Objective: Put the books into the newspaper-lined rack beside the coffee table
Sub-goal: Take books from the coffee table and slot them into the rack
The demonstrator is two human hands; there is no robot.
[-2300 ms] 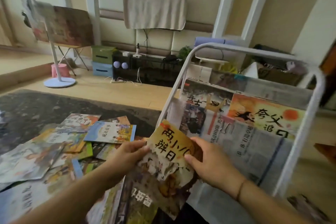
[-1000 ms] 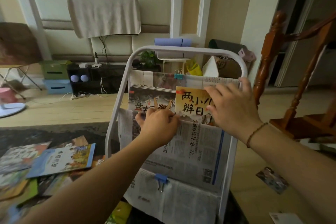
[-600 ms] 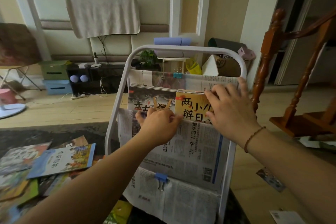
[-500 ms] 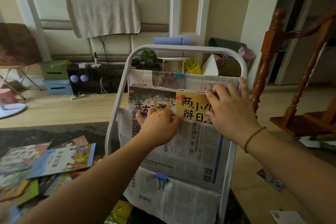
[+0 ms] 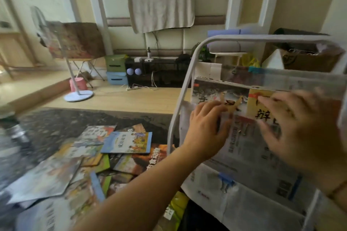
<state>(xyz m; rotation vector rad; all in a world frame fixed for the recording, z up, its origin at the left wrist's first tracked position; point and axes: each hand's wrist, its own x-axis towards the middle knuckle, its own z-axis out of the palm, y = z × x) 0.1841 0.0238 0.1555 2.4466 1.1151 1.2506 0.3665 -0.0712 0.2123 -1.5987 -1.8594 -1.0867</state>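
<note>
The white metal rack (image 5: 185, 88) stands at the right, lined with newspaper (image 5: 249, 157) that forms pockets. A grey-covered book (image 5: 212, 92) and a yellow-covered book (image 5: 262, 105) stand upright side by side in the upper pocket. My left hand (image 5: 206, 127) lies on that pocket's front edge below the grey book, its fingers curled on the paper. With its fingers spread and blurred by motion, my right hand (image 5: 298, 131) hovers in front of the yellow book. Several more picture books, among them a blue one (image 5: 127, 142), lie scattered on the dark coffee table (image 5: 62, 124).
A blue clip (image 5: 226, 178) holds the newspaper low on the rack. A floor fan (image 5: 78, 95) with a pink stool stands at the back left. Green and blue boxes and a black low shelf (image 5: 159, 73) line the wall. A cardboard box sits behind the rack.
The view has swung left, so the rack sits at the right edge and the table's books show. Both hands stay at the upper pocket; the right hand has slipped lower over the yellow book.
</note>
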